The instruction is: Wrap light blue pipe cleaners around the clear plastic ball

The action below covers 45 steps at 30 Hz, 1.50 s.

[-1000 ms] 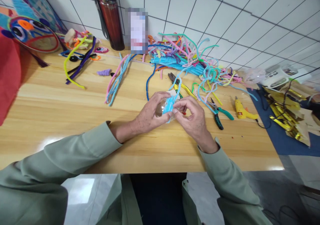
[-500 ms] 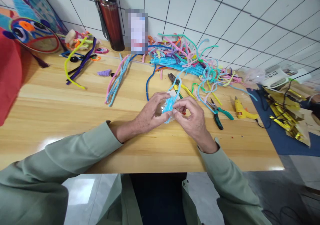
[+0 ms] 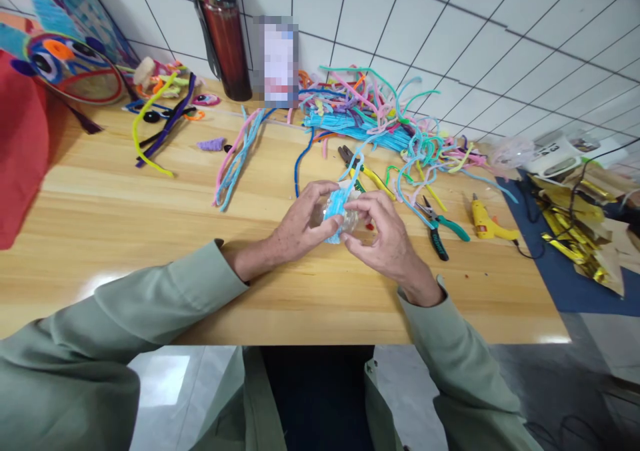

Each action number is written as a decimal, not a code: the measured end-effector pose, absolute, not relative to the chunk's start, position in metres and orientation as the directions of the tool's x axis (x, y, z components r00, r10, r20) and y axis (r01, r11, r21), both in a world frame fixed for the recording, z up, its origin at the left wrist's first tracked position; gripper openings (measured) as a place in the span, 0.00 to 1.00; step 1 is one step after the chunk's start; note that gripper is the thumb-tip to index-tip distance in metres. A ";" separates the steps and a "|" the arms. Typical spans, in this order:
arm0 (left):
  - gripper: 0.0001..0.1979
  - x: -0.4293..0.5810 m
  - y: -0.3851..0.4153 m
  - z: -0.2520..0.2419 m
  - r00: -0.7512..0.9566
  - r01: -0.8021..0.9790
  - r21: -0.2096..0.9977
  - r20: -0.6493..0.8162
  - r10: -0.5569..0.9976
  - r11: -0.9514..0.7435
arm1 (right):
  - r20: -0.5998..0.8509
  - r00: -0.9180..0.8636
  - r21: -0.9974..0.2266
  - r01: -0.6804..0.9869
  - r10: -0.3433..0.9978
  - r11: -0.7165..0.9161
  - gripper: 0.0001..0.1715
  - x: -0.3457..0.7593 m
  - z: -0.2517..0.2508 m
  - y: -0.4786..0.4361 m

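Note:
A clear plastic piece [image 3: 350, 221], its exact kind hard to tell, is wrapped in rows of light blue pipe cleaner [image 3: 335, 205]. My left hand [image 3: 305, 221] grips it from the left, with the thumb pressed on the blue rows. My right hand [image 3: 383, 234] holds its right side, thumb below and fingertips above at the edge of the wrapping. From the top of the wrapping, a loose pipe cleaner end loops up and away from me. Pliers with yellow handles [image 3: 375, 183] lie just behind my hands.
A heap of coloured pipe cleaners [image 3: 360, 127] lies along the wall. To the right are green-handled pliers [image 3: 440, 227] and a yellow glue gun [image 3: 487, 223]. A red thermos [image 3: 223, 44] and a blurred phone-like screen [image 3: 280, 64] stand at the back. Pink and blue pipe cleaners [image 3: 237, 161] lie left.
My right thumb and fingertips have parted from a pinch at the blue pipe cleaner and now span the plastic piece. More of its clear right side shows. The view has shifted slightly.

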<state>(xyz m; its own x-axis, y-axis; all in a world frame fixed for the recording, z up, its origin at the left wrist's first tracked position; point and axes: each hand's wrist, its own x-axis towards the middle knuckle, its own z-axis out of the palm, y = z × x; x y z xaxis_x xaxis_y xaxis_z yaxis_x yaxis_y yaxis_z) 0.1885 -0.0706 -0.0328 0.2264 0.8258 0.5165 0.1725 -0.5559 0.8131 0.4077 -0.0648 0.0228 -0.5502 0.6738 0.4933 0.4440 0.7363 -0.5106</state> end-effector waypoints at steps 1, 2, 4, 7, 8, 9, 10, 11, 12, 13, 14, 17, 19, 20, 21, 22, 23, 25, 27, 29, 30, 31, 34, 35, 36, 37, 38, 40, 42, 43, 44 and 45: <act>0.24 0.189 -0.071 -0.033 0.225 0.170 0.814 0.517 0.826 -0.556 | 0.484 -0.549 -0.513 0.452 0.681 0.729 0.24 0.408 0.023 -0.065; 0.24 0.189 -0.071 -0.033 0.226 0.169 0.814 0.517 0.825 -0.556 | 0.477 -0.544 -0.518 0.460 0.690 0.721 0.24 0.407 0.023 -0.065; 0.24 0.189 -0.071 -0.033 0.230 0.170 0.809 0.522 0.821 -0.562 | 0.471 -0.536 -0.529 0.465 0.701 0.710 0.23 0.407 0.023 -0.065; 0.24 0.190 -0.071 -0.033 0.236 0.181 0.795 0.537 0.810 -0.580 | 0.488 -0.535 -0.526 0.450 0.690 0.721 0.24 0.406 0.022 -0.065; 0.24 0.190 -0.071 -0.033 0.237 0.184 0.790 0.541 0.807 -0.584 | 0.496 -0.534 -0.523 0.445 0.684 0.727 0.24 0.406 0.021 -0.065; 0.24 0.190 -0.071 -0.033 0.238 0.187 0.788 0.544 0.805 -0.587 | 0.503 -0.534 -0.520 0.440 0.679 0.732 0.24 0.406 0.021 -0.065; 0.24 0.190 -0.071 -0.033 0.239 0.189 0.786 0.545 0.804 -0.589 | 0.508 -0.533 -0.519 0.438 0.677 0.734 0.24 0.406 0.021 -0.065; 0.24 0.190 -0.071 -0.033 0.241 0.191 0.785 0.544 0.804 -0.589 | 0.508 -0.533 -0.519 0.438 0.676 0.734 0.24 0.406 0.020 -0.066; 0.24 0.190 -0.071 -0.033 0.243 0.193 0.785 0.543 0.804 -0.589 | 0.505 -0.533 -0.520 0.440 0.679 0.732 0.24 0.406 0.020 -0.066; 0.24 0.190 -0.071 -0.033 0.243 0.195 0.785 0.543 0.804 -0.588 | 0.501 -0.532 -0.522 0.443 0.683 0.729 0.24 0.406 0.020 -0.066; 0.24 0.190 -0.071 -0.033 0.244 0.197 0.784 0.542 0.804 -0.589 | 0.497 -0.530 -0.525 0.447 0.687 0.724 0.24 0.406 0.020 -0.066; 0.24 0.189 -0.071 -0.034 0.247 0.197 0.784 0.542 0.803 -0.589 | 0.483 -0.530 -0.535 0.452 0.697 0.714 0.24 0.406 0.020 -0.066; 0.24 0.189 -0.071 -0.034 0.249 0.195 0.787 0.538 0.806 -0.585 | 0.471 -0.542 -0.540 0.447 0.696 0.714 0.23 0.407 0.021 -0.065; 0.24 0.188 -0.071 -0.034 0.249 0.195 0.787 0.537 0.806 -0.585 | 0.466 -0.549 -0.541 0.444 0.694 0.714 0.22 0.407 0.022 -0.065; 0.24 0.188 -0.071 -0.034 0.247 0.196 0.786 0.539 0.805 -0.586 | 0.465 -0.554 -0.542 0.439 0.691 0.717 0.22 0.408 0.022 -0.065; 0.24 0.188 -0.071 -0.034 0.246 0.197 0.784 0.542 0.804 -0.589 | 0.467 -0.556 -0.541 0.436 0.688 0.719 0.23 0.408 0.022 -0.065; 0.24 0.188 -0.071 -0.034 0.244 0.199 0.781 0.547 0.801 -0.593 | 0.471 -0.554 -0.539 0.436 0.687 0.721 0.23 0.408 0.022 -0.065; 0.24 0.188 -0.071 -0.035 0.237 0.204 0.776 0.552 0.799 -0.597 | 0.480 -0.544 -0.532 0.443 0.688 0.722 0.24 0.407 0.021 -0.066; 0.24 0.189 -0.071 -0.037 0.232 0.209 0.774 0.555 0.799 -0.598 | 0.485 -0.533 -0.525 0.457 0.693 0.718 0.25 0.406 0.020 -0.067; 0.24 0.189 -0.070 -0.038 0.228 0.210 0.771 0.559 0.797 -0.601 | 0.486 -0.524 -0.521 0.469 0.700 0.713 0.25 0.404 0.019 -0.068; 0.24 0.189 -0.070 -0.038 0.227 0.209 0.770 0.562 0.795 -0.603 | 0.485 -0.522 -0.521 0.472 0.701 0.711 0.25 0.404 0.019 -0.068; 0.24 0.189 -0.070 -0.038 0.226 0.207 0.768 0.565 0.793 -0.606 | 0.484 -0.521 -0.523 0.472 0.703 0.710 0.25 0.403 0.019 -0.068; 0.24 0.189 -0.070 -0.036 0.226 0.206 0.766 0.569 0.791 -0.610 | 0.482 -0.523 -0.534 0.460 0.702 0.709 0.23 0.404 0.019 -0.068; 0.24 0.189 -0.070 -0.036 0.226 0.207 0.765 0.569 0.791 -0.610 | 0.484 -0.526 -0.535 0.455 0.700 0.712 0.23 0.404 0.019 -0.067; 0.24 0.189 -0.070 -0.035 0.226 0.208 0.767 0.566 0.793 -0.607 | 0.483 -0.529 -0.536 0.451 0.697 0.714 0.23 0.405 0.020 -0.067; 0.24 0.189 -0.071 -0.035 0.225 0.208 0.771 0.561 0.797 -0.602 | 0.478 -0.536 -0.537 0.448 0.695 0.715 0.23 0.406 0.021 -0.067; 0.24 0.188 -0.071 -0.035 0.223 0.209 0.777 0.553 0.803 -0.594 | 0.469 -0.546 -0.538 0.447 0.695 0.714 0.23 0.407 0.021 -0.066; 0.25 0.188 -0.072 -0.035 0.217 0.212 0.790 0.536 0.816 -0.576 | 0.443 -0.562 -0.541 0.453 0.698 0.708 0.26 0.408 0.022 -0.066; 0.25 0.189 -0.072 -0.035 0.209 0.212 0.797 0.528 0.823 -0.565 | 0.435 -0.564 -0.535 0.466 0.702 0.705 0.28 0.408 0.022 -0.066; 0.25 0.189 -0.072 -0.035 0.204 0.211 0.799 0.528 0.825 -0.563 | 0.439 -0.559 -0.528 0.474 0.704 0.705 0.28 0.408 0.021 -0.066; 0.25 0.189 -0.072 -0.035 0.200 0.209 0.800 0.528 0.825 -0.563 | 0.445 -0.553 -0.520 0.480 0.704 0.706 0.29 0.407 0.021 -0.067; 0.25 0.189 -0.072 -0.036 0.198 0.207 0.800 0.529 0.825 -0.563 | 0.451 -0.548 -0.514 0.485 0.704 0.707 0.29 0.407 0.020 -0.067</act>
